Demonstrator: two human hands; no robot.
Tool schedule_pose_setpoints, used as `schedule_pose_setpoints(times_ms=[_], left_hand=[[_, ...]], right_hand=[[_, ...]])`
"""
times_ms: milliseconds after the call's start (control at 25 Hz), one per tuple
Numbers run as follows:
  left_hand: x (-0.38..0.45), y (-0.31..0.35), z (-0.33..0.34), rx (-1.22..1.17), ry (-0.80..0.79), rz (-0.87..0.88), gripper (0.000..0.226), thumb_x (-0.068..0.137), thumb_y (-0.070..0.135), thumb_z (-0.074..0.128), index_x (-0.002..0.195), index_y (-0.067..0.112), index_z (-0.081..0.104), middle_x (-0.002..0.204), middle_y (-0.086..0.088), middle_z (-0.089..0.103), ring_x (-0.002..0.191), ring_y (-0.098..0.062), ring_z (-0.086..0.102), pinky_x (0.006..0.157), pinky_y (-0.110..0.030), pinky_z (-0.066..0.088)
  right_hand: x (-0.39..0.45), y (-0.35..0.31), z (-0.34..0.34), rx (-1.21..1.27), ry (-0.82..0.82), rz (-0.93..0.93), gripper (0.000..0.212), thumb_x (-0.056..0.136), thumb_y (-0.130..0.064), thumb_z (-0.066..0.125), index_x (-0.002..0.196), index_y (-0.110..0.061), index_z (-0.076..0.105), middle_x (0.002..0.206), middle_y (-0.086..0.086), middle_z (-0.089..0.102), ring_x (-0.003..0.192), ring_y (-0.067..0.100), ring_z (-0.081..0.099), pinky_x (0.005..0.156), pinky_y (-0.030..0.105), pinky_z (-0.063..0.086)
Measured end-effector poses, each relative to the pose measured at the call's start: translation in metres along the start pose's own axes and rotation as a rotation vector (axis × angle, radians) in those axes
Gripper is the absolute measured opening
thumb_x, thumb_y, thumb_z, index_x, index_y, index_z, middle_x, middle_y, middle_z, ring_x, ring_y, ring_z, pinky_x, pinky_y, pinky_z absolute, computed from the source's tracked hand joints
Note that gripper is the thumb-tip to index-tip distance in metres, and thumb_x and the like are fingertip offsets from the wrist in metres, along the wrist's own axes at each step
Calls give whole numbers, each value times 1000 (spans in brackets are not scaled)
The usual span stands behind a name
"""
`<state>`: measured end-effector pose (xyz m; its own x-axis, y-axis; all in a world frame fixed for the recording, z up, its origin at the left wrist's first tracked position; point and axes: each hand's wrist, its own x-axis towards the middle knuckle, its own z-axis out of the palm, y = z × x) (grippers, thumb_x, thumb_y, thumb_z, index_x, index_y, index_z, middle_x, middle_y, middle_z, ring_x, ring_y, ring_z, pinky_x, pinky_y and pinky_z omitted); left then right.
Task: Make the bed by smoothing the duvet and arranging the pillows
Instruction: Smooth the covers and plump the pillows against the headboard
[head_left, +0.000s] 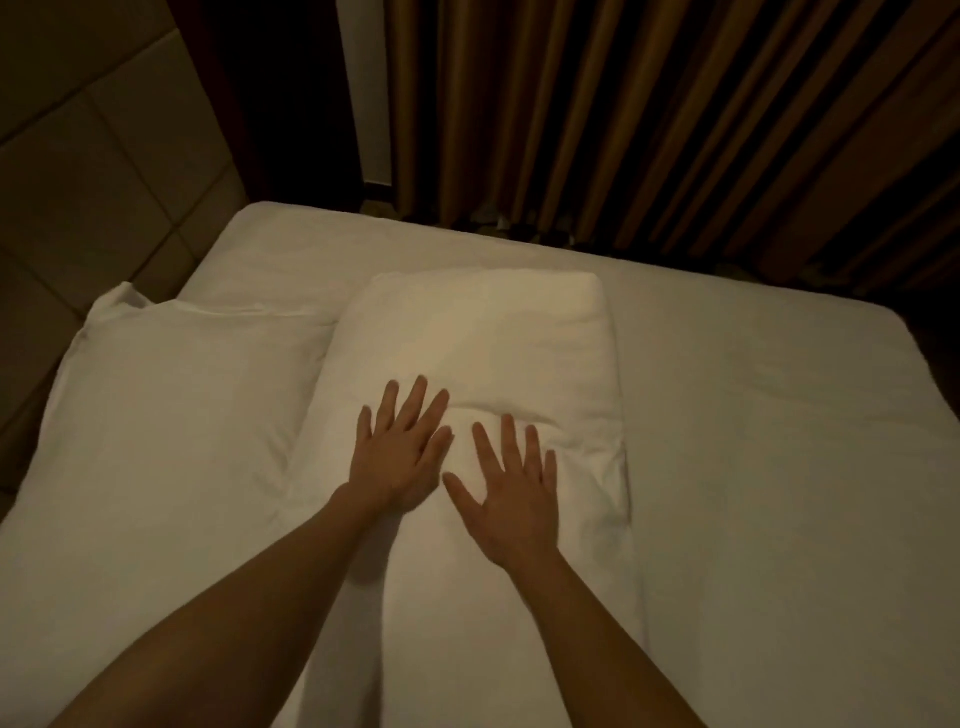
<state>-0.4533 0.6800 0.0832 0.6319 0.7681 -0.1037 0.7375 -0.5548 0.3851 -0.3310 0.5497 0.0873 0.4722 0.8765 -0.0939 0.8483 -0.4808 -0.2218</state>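
Two bare hands lie flat on a plump white fabric pillow (467, 374) in the middle of the bed. The left hand (397, 457) and the right hand (511, 499) sit side by side, nearly touching, fingers straight and spread, palms down on the pillow's near half; neither pinches or curls round the cloth. A shallow crease runs across the pillow just ahead of the fingertips, so the flat palms are probably there to press the filling level and push that fold out.

A second white pillow (171, 395) lies just beside the first, toward the bed's left edge, its far corner poking up against the tan panelled headboard (93, 156). The two pillows touch along one long side, which suggests they are being set as a pair at the head of the bed.

The smooth white duvet or sheet (753, 441) covers the mattress out to the right edge and far corner; which it is cannot be told. Brown pleated curtains (675, 104) hang beyond the far edge.

No container is in view.
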Motion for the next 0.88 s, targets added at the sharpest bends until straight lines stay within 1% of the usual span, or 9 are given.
schedule_pose_setpoints(times_ms=[160,280,400,440,520,600,680,760,880], left_hand=[[1,9,14,59,12,-16,62,101,68,9,158,46,-3,166,15,-18,152,-21,-25,122,-55,-8],[2,23,20,127,-18,-25,64,100,67,6,158,43,-10,165,11,-24,150,-24,-29,122,-56,-10],[9,27,12,78,-9,13,62,102,63,5,159,41,-8,166,10,-22,150,-24,-30,122,-57,-8],[17,25,6,27,10,37,62,102,61,4,160,39,-3,167,10,-18,151,-23,-27,123,-56,-5],[40,13,-4,-20,113,73,66,102,59,3,161,32,13,170,4,-4,155,-25,-15,124,-56,4],[63,0,-8,-1,164,63,67,103,58,3,161,30,19,170,1,4,156,-26,-8,123,-59,8],[81,-6,-6,-12,70,30,63,102,57,1,161,38,10,169,8,-7,155,-24,-16,123,-58,-2],[95,-4,-2,32,-30,20,60,102,56,0,160,41,1,167,11,-16,152,-24,-24,122,-57,-8],[105,7,18,105,-49,-8,58,104,54,3,160,40,-4,167,10,-19,151,-26,-27,121,-58,-11]], right_hand=[[-6,64,10,23,-107,323,94,76,-95,3,156,-47,-6,169,3,-6,154,32,-2,119,62,1],[-8,78,7,39,-161,406,98,73,-95,0,155,-44,-12,168,7,-10,153,35,-5,120,62,2],[3,71,-8,-4,57,226,88,89,-83,11,160,-34,-2,168,7,-7,154,34,-6,120,61,4],[13,66,-14,-10,134,144,81,94,-76,17,161,-32,3,169,6,-5,154,32,-6,121,61,5],[34,46,-28,-12,192,29,73,99,-67,22,161,-32,5,169,4,-7,154,29,-10,122,59,3],[52,14,-30,-11,166,-67,71,99,-66,21,160,-35,2,168,3,-10,153,30,-16,122,57,-2],[60,-12,-19,-16,105,-143,70,99,-66,18,160,-36,1,168,1,-9,152,31,-18,121,60,-2],[68,-12,-3,-35,62,-113,70,99,-68,16,160,-37,4,169,-1,-3,153,32,-14,117,65,1],[75,20,13,-87,28,-18,78,92,-80,14,159,-40,16,169,-3,5,154,31,-6,114,71,0]])
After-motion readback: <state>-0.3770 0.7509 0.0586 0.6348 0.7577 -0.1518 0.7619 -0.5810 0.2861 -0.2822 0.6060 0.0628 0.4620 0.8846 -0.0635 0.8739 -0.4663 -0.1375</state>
